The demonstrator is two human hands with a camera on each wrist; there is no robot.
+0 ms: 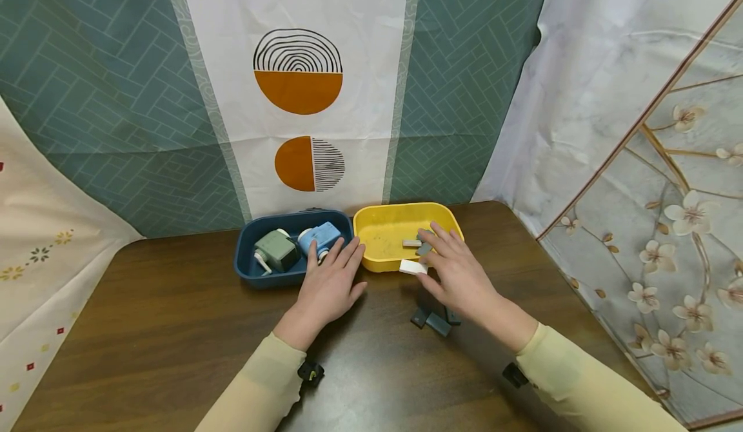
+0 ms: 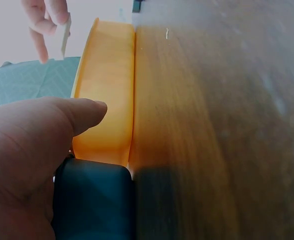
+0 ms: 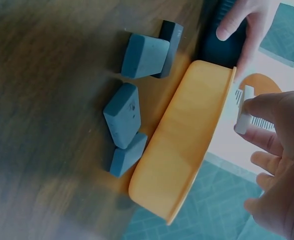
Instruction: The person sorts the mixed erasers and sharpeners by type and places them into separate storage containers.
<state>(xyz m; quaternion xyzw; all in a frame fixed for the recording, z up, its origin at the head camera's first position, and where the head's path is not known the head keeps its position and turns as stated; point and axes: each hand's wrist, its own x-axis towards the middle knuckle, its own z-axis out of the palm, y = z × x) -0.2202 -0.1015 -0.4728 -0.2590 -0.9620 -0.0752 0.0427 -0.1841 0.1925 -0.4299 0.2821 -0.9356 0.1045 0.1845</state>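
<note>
My right hand (image 1: pixel 461 277) pinches a small white rectangular block (image 1: pixel 413 267) between thumb and finger, above the front rim of the yellow bin (image 1: pixel 377 265). The right wrist view shows that block (image 3: pixel 245 110) edge-on. Inside the bin lie another whitish block (image 1: pixel 411 243) and grey-green pieces (image 1: pixel 424 249), partly behind my fingers. My left hand (image 1: pixel 329 287), fingers extended, is over the front right of the dark blue bin (image 1: pixel 246 278); whether it touches the rim I cannot tell. That bin holds a green boxy container (image 1: pixel 277 249) and a blue one (image 1: pixel 319 236).
Several dark grey-blue blocks (image 1: pixel 438 324) lie on the brown wooden table (image 1: pixel 174 329), in front of the yellow bin and below my right hand. The two bins stand side by side near the table's back edge. A patterned curtain (image 1: pixel 371 97) hangs behind them.
</note>
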